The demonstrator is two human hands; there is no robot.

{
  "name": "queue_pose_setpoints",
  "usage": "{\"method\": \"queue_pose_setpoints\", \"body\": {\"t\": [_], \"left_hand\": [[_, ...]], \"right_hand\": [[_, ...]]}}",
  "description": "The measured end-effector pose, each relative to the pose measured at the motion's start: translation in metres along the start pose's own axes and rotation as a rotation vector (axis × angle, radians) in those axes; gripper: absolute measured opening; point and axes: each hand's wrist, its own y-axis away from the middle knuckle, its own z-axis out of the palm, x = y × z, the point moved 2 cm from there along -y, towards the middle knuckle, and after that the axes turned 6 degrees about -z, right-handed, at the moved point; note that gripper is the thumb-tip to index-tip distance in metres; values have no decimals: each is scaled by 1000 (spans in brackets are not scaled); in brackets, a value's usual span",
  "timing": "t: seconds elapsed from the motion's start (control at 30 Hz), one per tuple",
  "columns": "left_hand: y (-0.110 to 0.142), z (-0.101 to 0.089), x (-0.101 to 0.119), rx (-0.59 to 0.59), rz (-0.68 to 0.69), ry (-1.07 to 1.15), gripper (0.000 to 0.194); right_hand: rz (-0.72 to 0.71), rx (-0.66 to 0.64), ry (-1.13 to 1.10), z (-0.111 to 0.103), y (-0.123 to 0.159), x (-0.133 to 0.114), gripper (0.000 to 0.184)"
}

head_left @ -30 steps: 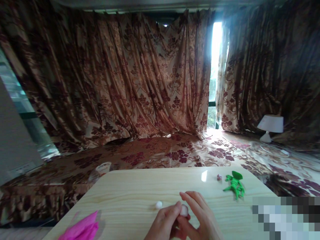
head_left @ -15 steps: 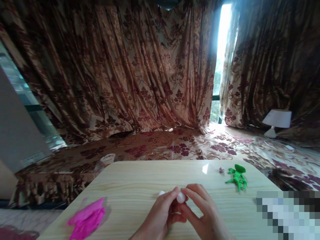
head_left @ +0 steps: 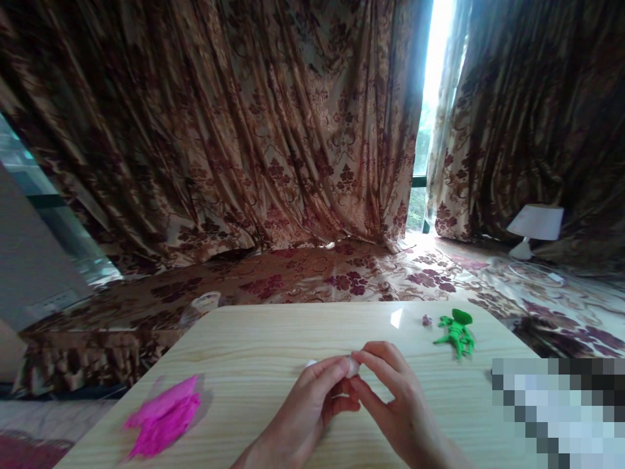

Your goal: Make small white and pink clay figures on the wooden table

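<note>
Between the fingertips of both hands is a small white lump of what looks like modelling clay [head_left: 352, 367]. My left hand [head_left: 312, 394] pinches it from the left with thumb and fingers. From the right, the thumb and forefinger of my right hand [head_left: 398, 391] press on it too. Just behind my left hand a second white piece [head_left: 311, 363] lies on the pale wooden table [head_left: 254, 342], mostly hidden. A green figure with thin limbs and a wide green top [head_left: 456, 334] lies at the far right, beside a tiny pinkish lump [head_left: 427, 320].
A crumpled bright pink packet [head_left: 166, 417] lies at the table's left. Beyond the far left corner stands a clear tub [head_left: 204, 302]. A white lamp [head_left: 536, 221] stands on the floral-covered ledge [head_left: 293, 280] before patterned curtains [head_left: 293, 130]. A blurred-out patch covers the lower right.
The view has tilted and shifted. My fingers have closed further over the white lump, which shows less now. The green figure and pink packet stay in place on the table.
</note>
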Motion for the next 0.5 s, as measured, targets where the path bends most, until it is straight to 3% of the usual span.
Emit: {"method": "queue_pose_setpoints", "body": {"t": [0.1,0.3,0.5], "left_hand": [[-1,0,-1,-2,24,-35,29],[-5,-6,-5,89,45,-84,33],[-3,-6,-5,130,52,-43,35]], "right_hand": [[15,-17,-13,0,-1,-1,23],[-12,36,38,-2,2,4,34],[-17,1,37,-1,2,3,29]]}}
